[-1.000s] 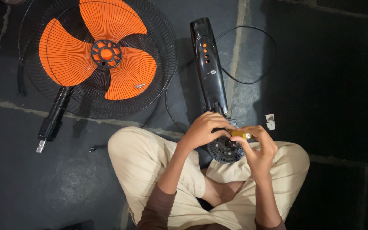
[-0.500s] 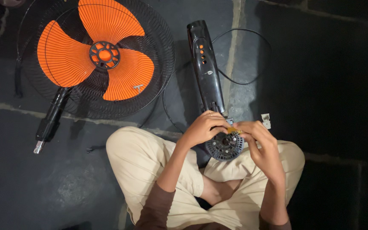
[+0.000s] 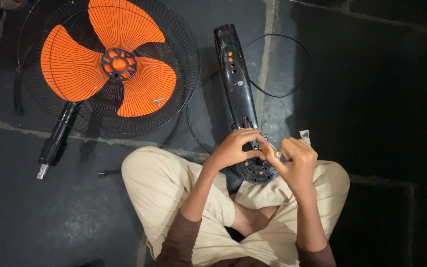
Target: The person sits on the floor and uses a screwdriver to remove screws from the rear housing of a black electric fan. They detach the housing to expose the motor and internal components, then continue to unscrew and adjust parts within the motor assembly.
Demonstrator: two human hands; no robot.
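the black fan housing (image 3: 236,94) is taken as landmark; it lies lengthwise on the dark stone floor (image 3: 371,99), its round vented end (image 3: 257,170) resting at the seated person's lap. well to the left of the housing, a black wire guard (image 3: 184,74) is laid flat, with an orange three-bladed fan wheel (image 3: 112,64) inside it. a small screw-like piece (image 3: 158,101) is seen lying on the blade nearest the housing. a black stem (image 3: 58,136) with a metal tip runs down and to the left from the guard. a small dark part (image 3: 103,174) lies on the floor below the guard, left of the person's knee.

the left hand (image 3: 234,147) is curled over the lower part of the housing, fingers bent and touching it just above the vented end. just to the right of the housing, the right hand (image 3: 296,159) is closed about a small yellowish object (image 3: 272,153), pinched at the fingertips and held over the vented end; its kind cannot be told. a small pale scrap (image 3: 305,135) lies on the floor just beyond the right hand. a black cord (image 3: 292,49) is looped on the floor to the right of the housing's upper half.
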